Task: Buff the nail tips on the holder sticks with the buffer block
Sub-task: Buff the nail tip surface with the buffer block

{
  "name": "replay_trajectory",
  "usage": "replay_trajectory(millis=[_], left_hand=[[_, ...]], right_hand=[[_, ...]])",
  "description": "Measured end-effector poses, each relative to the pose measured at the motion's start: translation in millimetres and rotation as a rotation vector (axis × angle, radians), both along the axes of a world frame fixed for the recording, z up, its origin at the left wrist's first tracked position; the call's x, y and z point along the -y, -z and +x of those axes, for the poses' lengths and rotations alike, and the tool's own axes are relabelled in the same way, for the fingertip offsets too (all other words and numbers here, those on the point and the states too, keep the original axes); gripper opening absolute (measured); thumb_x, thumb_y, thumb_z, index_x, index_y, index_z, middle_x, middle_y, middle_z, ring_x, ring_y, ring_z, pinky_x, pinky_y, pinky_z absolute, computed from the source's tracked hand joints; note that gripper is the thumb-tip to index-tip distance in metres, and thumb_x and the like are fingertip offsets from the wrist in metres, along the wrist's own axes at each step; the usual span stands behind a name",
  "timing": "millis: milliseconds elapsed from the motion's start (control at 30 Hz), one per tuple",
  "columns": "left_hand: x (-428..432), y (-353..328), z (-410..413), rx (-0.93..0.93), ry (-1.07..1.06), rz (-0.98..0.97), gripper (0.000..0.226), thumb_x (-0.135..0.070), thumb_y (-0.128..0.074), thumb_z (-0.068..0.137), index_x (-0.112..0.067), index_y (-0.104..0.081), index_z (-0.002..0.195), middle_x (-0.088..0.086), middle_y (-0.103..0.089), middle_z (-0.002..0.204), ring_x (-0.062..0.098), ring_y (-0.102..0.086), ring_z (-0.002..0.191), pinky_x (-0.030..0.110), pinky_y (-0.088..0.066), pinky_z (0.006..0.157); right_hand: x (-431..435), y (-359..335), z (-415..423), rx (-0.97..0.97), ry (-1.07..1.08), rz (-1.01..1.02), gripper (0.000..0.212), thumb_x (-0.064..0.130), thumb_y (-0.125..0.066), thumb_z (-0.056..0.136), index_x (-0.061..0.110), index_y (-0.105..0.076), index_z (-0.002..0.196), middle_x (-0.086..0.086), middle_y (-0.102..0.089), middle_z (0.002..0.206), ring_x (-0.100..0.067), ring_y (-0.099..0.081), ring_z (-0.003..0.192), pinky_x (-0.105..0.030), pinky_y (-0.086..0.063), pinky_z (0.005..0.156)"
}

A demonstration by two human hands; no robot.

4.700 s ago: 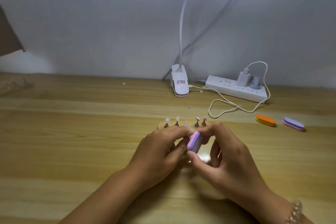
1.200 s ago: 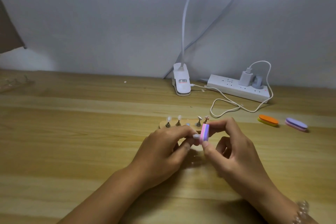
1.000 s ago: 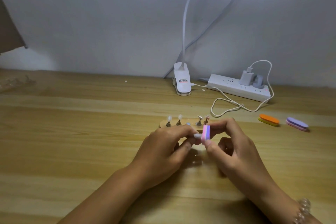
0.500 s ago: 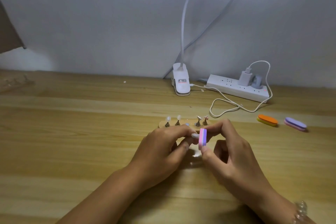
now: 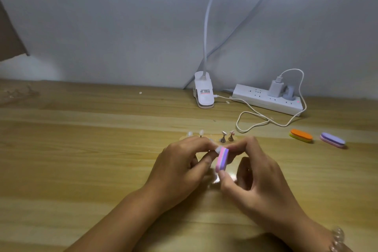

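My right hand [image 5: 253, 178] pinches a pink and purple buffer block [image 5: 222, 159] between thumb and forefinger, held on edge. My left hand [image 5: 182, 165] pinches a holder stick whose pale nail tip [image 5: 218, 150] touches the block's upper left face; the stick itself is hidden in my fingers. Just behind my hands sits a wooden base [image 5: 212, 136] with several other holder sticks [image 5: 223, 136] standing in it, two at the left carrying pale nail tips [image 5: 201, 132].
An orange and yellow buffer block [image 5: 301, 135] and a purple and pink one [image 5: 332, 139] lie at the right. A white clip lamp [image 5: 204, 93], a power strip [image 5: 268, 99] and a looping white cable [image 5: 253, 118] sit by the grey wall.
The buffer block has shifted a little against the nail tip, tilting and sliding down slightly in my right hand. My left hand has stayed in place holding the stick.
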State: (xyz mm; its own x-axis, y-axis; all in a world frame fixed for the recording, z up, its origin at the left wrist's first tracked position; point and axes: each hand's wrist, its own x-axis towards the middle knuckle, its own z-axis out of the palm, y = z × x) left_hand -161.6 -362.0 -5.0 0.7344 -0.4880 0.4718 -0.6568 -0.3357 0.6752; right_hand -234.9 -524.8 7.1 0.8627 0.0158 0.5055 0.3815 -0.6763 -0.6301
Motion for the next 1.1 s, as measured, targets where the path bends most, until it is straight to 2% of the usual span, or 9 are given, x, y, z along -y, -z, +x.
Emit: replay_trajectory(millis=[67,200,333,500,633,733,833,1000,1100], left_hand=[[-1.2,0.2,0.4,-0.005,-0.01,0.0,0.027,-0.041,-0.052,0.088,-0.031,-0.072,0.102,-0.023,-0.062,0.084,0.007,-0.049,0.051,0.021,-0.033,0.055],[0.4,0.2,-3.1,0.061,-0.011,0.083,0.019,-0.037,-0.055,0.089,-0.032,-0.07,0.1,-0.019,-0.064,0.087,0.004,-0.048,0.054,0.023,-0.034,0.057],[-1.5,-0.1,-2.1,0.035,-0.023,0.084,0.023,-0.03,-0.056,0.086,-0.029,-0.072,0.103,-0.017,-0.068,0.091,0.006,-0.049,0.057,0.025,-0.036,0.058],[0.8,-0.5,-3.4,0.057,-0.018,0.053,0.031,-0.043,-0.049,0.087,-0.027,-0.073,0.101,-0.016,-0.063,0.084,0.008,-0.046,0.053,0.024,-0.034,0.057],[-0.8,-0.3,-2.4,0.027,-0.006,0.08,0.029,-0.039,-0.05,0.087,-0.029,-0.072,0.103,-0.014,-0.067,0.092,0.011,-0.052,0.057,0.029,-0.042,0.058],[-0.5,-0.1,-2.0,0.022,0.001,0.093,0.031,-0.039,-0.049,0.087,-0.03,-0.072,0.104,-0.012,-0.067,0.095,0.012,-0.054,0.06,0.032,-0.046,0.06],[1.3,0.1,-3.3,0.061,-0.018,0.078,0.027,-0.041,-0.051,0.089,-0.028,-0.073,0.1,-0.011,-0.065,0.092,0.008,-0.046,0.054,0.03,-0.042,0.057],[0.3,-0.4,-4.1,0.094,-0.041,0.119,0.019,-0.029,-0.059,0.088,-0.031,-0.073,0.102,-0.016,-0.058,0.09,-0.001,-0.045,0.058,0.024,-0.032,0.058],[1.8,-0.8,-5.1,0.1,-0.041,0.099,0.017,-0.034,-0.058,0.088,-0.03,-0.071,0.098,-0.017,-0.057,0.088,0.0,-0.045,0.054,0.023,-0.031,0.057]], right_hand=[[-0.1,-1.4,1.1,-0.002,0.006,-0.022,0.029,0.036,-0.067,0.071,0.027,-0.051,0.094,0.019,-0.061,0.079,-0.012,-0.051,0.045,-0.016,-0.033,0.047],[5.2,-1.7,5.4,0.019,0.127,0.098,0.03,0.026,-0.076,0.076,0.026,-0.052,0.093,0.016,-0.064,0.09,-0.015,-0.05,0.046,-0.023,-0.037,0.049],[-2.0,-0.4,-0.9,0.047,0.039,-0.076,0.032,0.04,-0.066,0.069,0.028,-0.05,0.095,0.015,-0.058,0.084,-0.013,-0.051,0.048,-0.03,-0.044,0.047],[6.9,-2.1,6.5,0.006,0.119,0.103,0.027,0.032,-0.073,0.075,0.026,-0.053,0.092,0.014,-0.063,0.091,-0.015,-0.051,0.048,-0.024,-0.038,0.052],[-0.3,-0.9,-0.3,0.078,0.077,-0.117,0.03,0.036,-0.065,0.071,0.027,-0.052,0.097,0.014,-0.058,0.086,-0.011,-0.05,0.053,-0.029,-0.045,0.05],[-0.4,-1.9,-0.5,0.057,0.065,-0.093,0.031,0.039,-0.065,0.07,0.027,-0.052,0.096,0.013,-0.058,0.086,-0.014,-0.05,0.053,-0.033,-0.045,0.05],[5.5,-1.9,5.2,0.055,0.135,0.03,0.026,0.032,-0.071,0.075,0.027,-0.052,0.093,0.013,-0.06,0.088,-0.015,-0.052,0.052,-0.026,-0.041,0.053],[-2.8,-0.4,-2.9,0.099,0.036,-0.176,0.032,0.037,-0.062,0.071,0.025,-0.052,0.099,0.015,-0.051,0.085,-0.005,-0.045,0.053,-0.026,-0.042,0.048],[-0.1,-1.8,0.3,0.077,0.076,-0.12,0.03,0.036,-0.064,0.07,0.027,-0.052,0.095,0.013,-0.054,0.083,-0.006,-0.047,0.057,-0.026,-0.041,0.05]])
